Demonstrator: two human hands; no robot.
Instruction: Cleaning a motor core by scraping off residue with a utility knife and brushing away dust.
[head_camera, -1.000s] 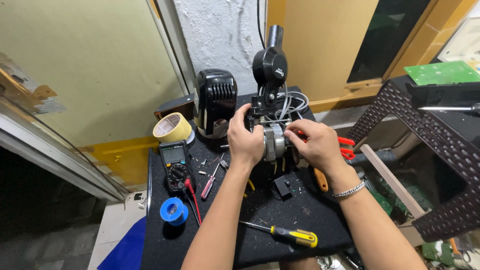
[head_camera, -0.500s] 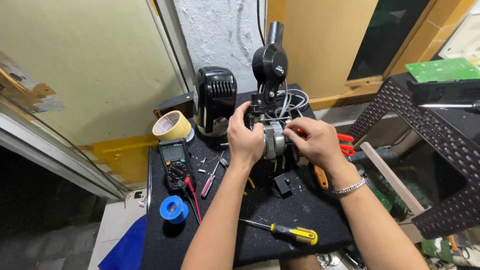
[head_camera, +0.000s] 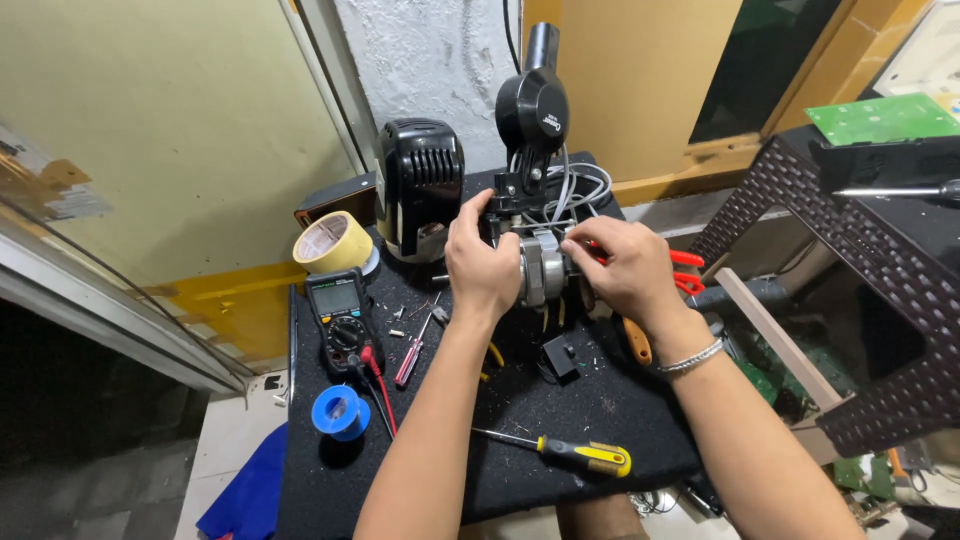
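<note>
Our left hand (head_camera: 483, 262) and right hand (head_camera: 618, 268) clasping a silver motor (head_camera: 541, 268) between them, grey wires (head_camera: 575, 190) looping above, our black worktable (head_camera: 560, 410) scattered with multimeter (head_camera: 341, 322), yellow tape roll (head_camera: 332, 243), blue tape roll (head_camera: 340, 411), yellow-handled screwdriver (head_camera: 568, 453)

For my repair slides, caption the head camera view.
Both hands, left hand and right hand, grip a small electric motor on a black mat among tools.

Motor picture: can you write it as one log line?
left hand: grips motor | right hand: grips motor | screwdriver: loose on mat | multimeter: left of hands
</note>
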